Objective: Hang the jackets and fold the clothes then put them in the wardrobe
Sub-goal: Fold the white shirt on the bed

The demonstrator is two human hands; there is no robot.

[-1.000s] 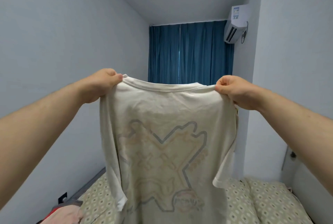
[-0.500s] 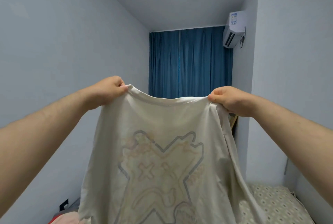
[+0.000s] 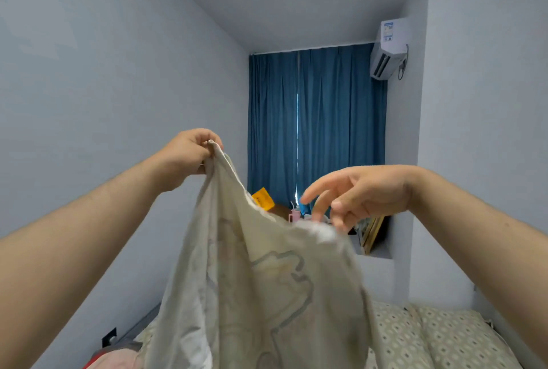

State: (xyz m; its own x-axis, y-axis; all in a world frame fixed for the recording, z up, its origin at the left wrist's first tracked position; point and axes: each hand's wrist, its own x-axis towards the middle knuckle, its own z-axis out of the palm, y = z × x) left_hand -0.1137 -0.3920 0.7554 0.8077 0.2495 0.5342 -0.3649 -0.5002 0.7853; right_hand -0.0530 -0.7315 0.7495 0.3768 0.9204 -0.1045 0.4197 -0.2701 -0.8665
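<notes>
Left hand (image 3: 189, 153), at nine o'clock, pinches a cream printed T-shirt (image 3: 252, 279) by one shoulder, likely to hang it straight for folding; right hand (image 3: 364, 193), at three o'clock, fingers spread, holds nothing.

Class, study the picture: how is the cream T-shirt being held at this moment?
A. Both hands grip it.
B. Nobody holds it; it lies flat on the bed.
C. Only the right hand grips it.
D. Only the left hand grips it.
D: the left hand pinches the top edge of the T-shirt, and the right hand has its fingers spread and grips nothing.
</notes>
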